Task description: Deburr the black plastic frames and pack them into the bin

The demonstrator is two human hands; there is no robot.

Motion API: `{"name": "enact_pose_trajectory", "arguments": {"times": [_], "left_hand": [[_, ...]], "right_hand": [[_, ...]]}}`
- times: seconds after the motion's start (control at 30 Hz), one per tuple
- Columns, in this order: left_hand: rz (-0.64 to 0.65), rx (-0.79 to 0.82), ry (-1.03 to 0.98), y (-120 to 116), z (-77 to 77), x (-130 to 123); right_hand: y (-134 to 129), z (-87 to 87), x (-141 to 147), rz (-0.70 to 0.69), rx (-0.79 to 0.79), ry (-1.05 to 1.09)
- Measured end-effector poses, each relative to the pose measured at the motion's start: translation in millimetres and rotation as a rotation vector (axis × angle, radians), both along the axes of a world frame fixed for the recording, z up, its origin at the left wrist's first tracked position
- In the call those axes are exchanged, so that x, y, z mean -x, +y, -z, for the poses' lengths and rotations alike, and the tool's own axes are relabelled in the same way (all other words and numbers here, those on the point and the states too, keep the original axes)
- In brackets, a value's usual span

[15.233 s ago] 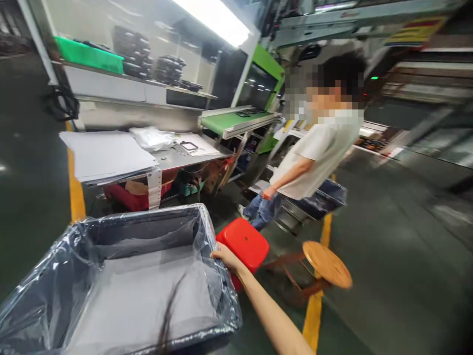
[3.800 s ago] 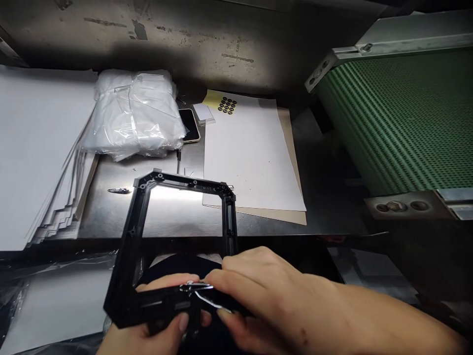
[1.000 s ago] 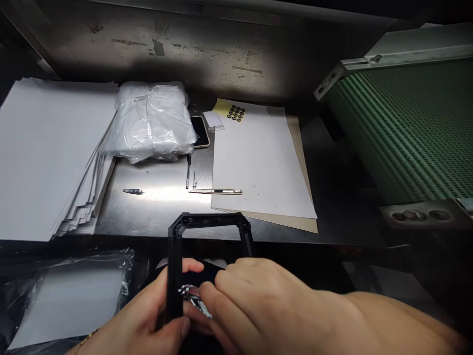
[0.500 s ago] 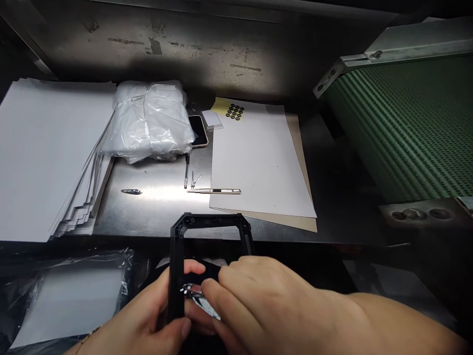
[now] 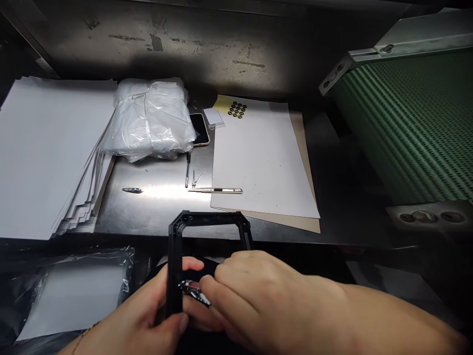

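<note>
A black frame point(image 5: 175, 276) with cut corners stands upright at the lower middle, its top bar near the table's front edge. My left hand point(image 5: 151, 305) is closed round the frame's left side, thumb in front and a fingertip showing inside the opening. Small shiny metal nail clippers point(image 5: 197, 292) are pinched in my right hand point(image 5: 251, 296), their tip at the inner edge of that left side. The lower part of the frame and most of its right side are hidden behind my hands.
On the metal table point(image 5: 155, 212) are stacked white sheets point(image 5: 48, 148), a plastic-wrapped bundle point(image 5: 148, 118), a phone point(image 5: 200, 130), a pen point(image 5: 188, 170), a cutter knife point(image 5: 221, 190) and a large sheet point(image 5: 258, 158) with round stickers point(image 5: 236, 109). A green conveyor belt point(image 5: 417, 118) stands right.
The view has shifted slightly. The clippers' handles look closer together, and my right hand has moved a little up and left with them. My left hand keeps its hold on the frame.
</note>
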State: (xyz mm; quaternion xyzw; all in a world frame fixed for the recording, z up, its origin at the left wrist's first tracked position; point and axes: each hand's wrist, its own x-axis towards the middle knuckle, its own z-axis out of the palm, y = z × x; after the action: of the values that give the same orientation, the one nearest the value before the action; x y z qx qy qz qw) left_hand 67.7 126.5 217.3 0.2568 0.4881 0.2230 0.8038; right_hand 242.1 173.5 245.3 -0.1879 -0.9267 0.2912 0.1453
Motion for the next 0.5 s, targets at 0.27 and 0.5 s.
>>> {"name": "enact_pose_trajectory", "arguments": {"times": [0.27, 0.5], "left_hand": [[0.176, -0.145, -0.004, 0, 7.5, 10], [0.121, -0.133, -0.012, -6, 18.0, 14]], "right_hand": [[6, 16.6, -12, 0.081, 0.268, 0.139], [-4, 20.2, -2, 0.155, -0.213, 0.159]]}}
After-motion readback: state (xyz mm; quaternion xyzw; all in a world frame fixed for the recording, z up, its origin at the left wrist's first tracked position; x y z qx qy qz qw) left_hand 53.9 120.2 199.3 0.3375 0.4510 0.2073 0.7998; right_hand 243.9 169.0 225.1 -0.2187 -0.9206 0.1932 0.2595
